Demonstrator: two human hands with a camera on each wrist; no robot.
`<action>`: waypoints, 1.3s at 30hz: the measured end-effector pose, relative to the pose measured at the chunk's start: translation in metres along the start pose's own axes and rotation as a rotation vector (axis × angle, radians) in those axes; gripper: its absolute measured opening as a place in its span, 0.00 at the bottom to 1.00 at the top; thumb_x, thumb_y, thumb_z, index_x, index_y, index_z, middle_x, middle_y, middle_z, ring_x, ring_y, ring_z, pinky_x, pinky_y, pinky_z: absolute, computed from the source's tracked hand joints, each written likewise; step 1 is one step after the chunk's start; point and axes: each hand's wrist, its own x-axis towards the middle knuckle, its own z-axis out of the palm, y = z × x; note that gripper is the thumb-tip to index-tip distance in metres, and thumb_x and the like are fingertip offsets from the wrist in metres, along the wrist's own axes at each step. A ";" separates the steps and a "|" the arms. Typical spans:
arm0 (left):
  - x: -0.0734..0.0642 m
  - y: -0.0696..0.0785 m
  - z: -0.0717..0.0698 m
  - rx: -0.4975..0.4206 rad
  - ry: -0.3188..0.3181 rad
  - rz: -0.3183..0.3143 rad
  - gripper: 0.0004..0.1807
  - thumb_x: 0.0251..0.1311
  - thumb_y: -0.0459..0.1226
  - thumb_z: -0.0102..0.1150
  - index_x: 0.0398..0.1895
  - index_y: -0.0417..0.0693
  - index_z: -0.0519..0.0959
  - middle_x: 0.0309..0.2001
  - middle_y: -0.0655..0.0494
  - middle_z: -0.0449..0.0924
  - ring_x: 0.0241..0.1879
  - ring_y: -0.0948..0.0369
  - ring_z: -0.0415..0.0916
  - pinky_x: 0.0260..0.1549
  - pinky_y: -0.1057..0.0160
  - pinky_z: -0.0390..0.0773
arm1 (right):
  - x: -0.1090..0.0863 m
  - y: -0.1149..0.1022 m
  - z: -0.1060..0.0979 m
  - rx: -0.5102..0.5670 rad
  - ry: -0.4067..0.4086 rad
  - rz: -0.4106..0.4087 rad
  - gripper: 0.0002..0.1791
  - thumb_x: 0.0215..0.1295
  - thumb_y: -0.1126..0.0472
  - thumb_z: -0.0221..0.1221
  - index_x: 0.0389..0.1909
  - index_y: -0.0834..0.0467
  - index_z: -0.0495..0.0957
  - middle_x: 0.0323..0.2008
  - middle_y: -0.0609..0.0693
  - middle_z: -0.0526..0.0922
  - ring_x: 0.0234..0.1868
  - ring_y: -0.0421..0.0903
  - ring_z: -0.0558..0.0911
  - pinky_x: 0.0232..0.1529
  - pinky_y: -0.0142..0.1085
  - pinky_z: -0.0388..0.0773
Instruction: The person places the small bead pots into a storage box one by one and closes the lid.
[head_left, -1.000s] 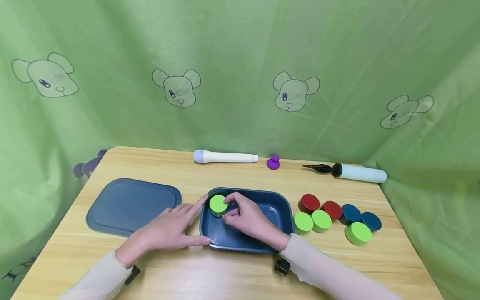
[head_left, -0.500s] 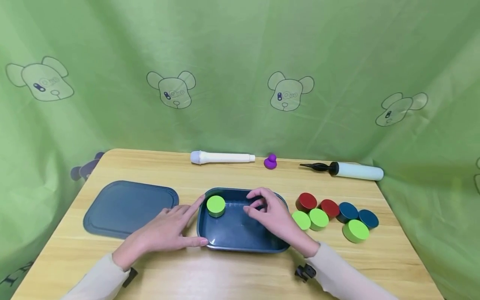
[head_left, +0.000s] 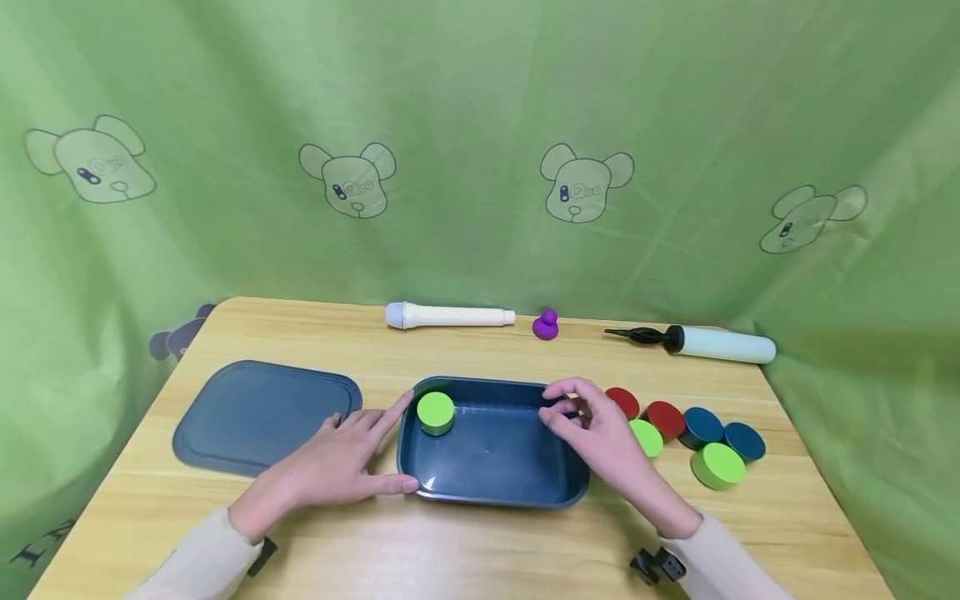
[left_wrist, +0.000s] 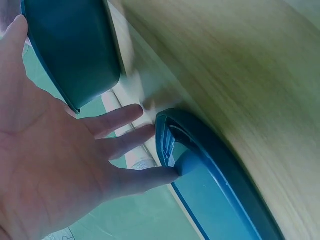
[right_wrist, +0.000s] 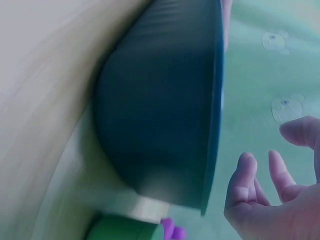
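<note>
Head view: a half-hidden lime-green cylinder [head_left: 649, 437] lies just right of the nearer right hand [head_left: 604, 432], grip empty, loosely parted; left hand [head_left: 336, 463] spread.

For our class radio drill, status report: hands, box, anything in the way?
Left hand touches box. Right hand empty, above box's right end. One green disc inside. Lid aside, not blocking.

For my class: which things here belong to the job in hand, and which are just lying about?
Likely part of the job:
blue container, touched by the left hand
green cylinder inside it
other cylinders beside it, probably
flat blue panel, perhaps its lid

Apparently just lying about:
white microphone
purple knobbed thing
hand pump
</note>
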 end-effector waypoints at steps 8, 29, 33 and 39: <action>0.000 0.001 0.002 0.024 0.030 0.006 0.63 0.64 0.79 0.53 0.92 0.64 0.41 0.76 0.36 0.68 0.77 0.27 0.58 0.65 0.16 0.58 | -0.019 0.008 -0.031 0.005 0.092 -0.027 0.13 0.78 0.64 0.66 0.58 0.64 0.82 0.47 0.59 0.88 0.47 0.44 0.86 0.47 0.29 0.81; 0.003 0.003 0.004 0.015 0.016 -0.047 0.63 0.63 0.79 0.56 0.92 0.69 0.40 0.74 0.36 0.70 0.76 0.23 0.57 0.62 0.12 0.55 | -0.061 0.039 -0.115 0.016 0.279 0.101 0.14 0.81 0.60 0.65 0.62 0.56 0.84 0.52 0.37 0.87 0.47 0.35 0.85 0.46 0.23 0.81; 0.004 0.002 0.004 0.017 0.012 -0.050 0.62 0.64 0.78 0.57 0.92 0.69 0.40 0.74 0.37 0.70 0.76 0.22 0.57 0.62 0.12 0.55 | -0.066 0.055 -0.129 0.038 0.327 0.119 0.12 0.82 0.60 0.64 0.61 0.55 0.85 0.49 0.38 0.88 0.43 0.37 0.84 0.44 0.23 0.80; 0.003 0.001 0.005 0.015 0.006 -0.059 0.63 0.63 0.79 0.56 0.92 0.70 0.39 0.75 0.36 0.69 0.76 0.22 0.56 0.63 0.12 0.55 | -0.071 0.078 -0.138 0.089 0.387 0.144 0.11 0.80 0.63 0.65 0.58 0.56 0.86 0.47 0.38 0.87 0.41 0.37 0.83 0.41 0.23 0.79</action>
